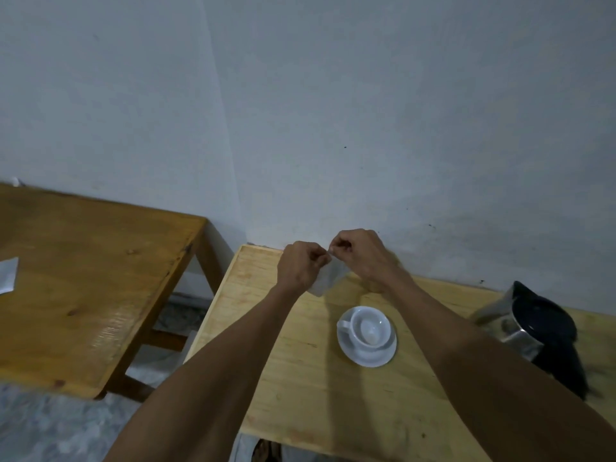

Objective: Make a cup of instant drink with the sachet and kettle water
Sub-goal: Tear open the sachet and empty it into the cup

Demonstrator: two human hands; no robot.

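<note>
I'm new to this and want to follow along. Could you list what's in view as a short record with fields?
left hand: pinching top of sachet
right hand: pinching the same top edge
sachet: held above the table, not visibly torn
cup: white, on saucer, looks empty
kettle: steel and black, right of cup
table: light wood
second table: darker, a packet on it

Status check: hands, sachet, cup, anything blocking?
Left hand and right hand both pinching sachet top, above table. Cup on saucer, looks empty. Kettle at right. Nothing blocking.
</note>
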